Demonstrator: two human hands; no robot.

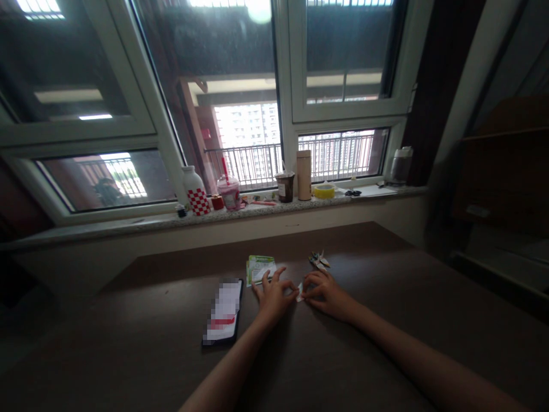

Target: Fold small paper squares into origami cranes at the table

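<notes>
Both my hands rest on a dark brown table (386, 343). Between them lies a small white piece of paper (299, 293). My left hand (274, 294) pinches its left side with thumb and forefinger, the other fingers raised. My right hand (328, 292) is curled, its fingertips pressed on the paper's right side. A green and white paper packet (258, 266) lies just beyond my left hand. A small folded paper figure (318, 261) sits just beyond my right hand.
A phone (223, 312) with a lit screen lies left of my left hand. The windowsill (128, 224) behind the table carries a red-checked bottle (195, 191), a pink cup (230, 193), a dark cup (285, 186), a beige flask (304, 175) and a yellow tape roll (324, 190).
</notes>
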